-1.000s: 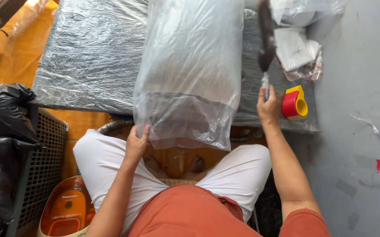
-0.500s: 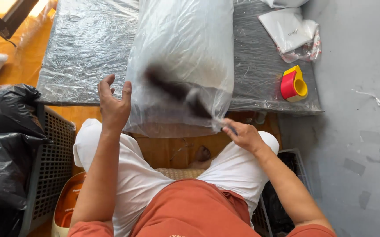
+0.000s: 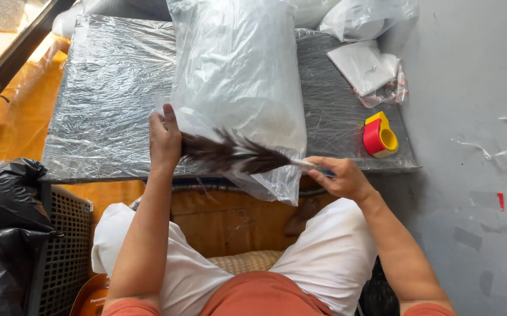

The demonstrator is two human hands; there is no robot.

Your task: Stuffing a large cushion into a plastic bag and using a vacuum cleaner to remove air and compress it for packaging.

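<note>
A large clear plastic bag (image 3: 236, 82) holding something pale and bulky lies on the low plastic-wrapped table (image 3: 101, 99), its near end hanging over the front edge. My left hand (image 3: 164, 139) grips the bag's near left edge. My right hand (image 3: 338, 175) holds the thin handle of a dark brown feather duster (image 3: 230, 155). The duster's feathers lie across the bag's near end, pointing left toward my left hand.
A red and yellow tape dispenser (image 3: 380, 136) sits at the table's right front corner. Folded white packets (image 3: 367, 67) lie at the back right. Black bags (image 3: 4, 228) and a dark mesh crate (image 3: 66, 234) stand at my left. Grey wall (image 3: 475, 117) to the right.
My right hand brought the duster in from the right and now holds it across the bag's near end. My left hand moved up onto the bag's left edge.
</note>
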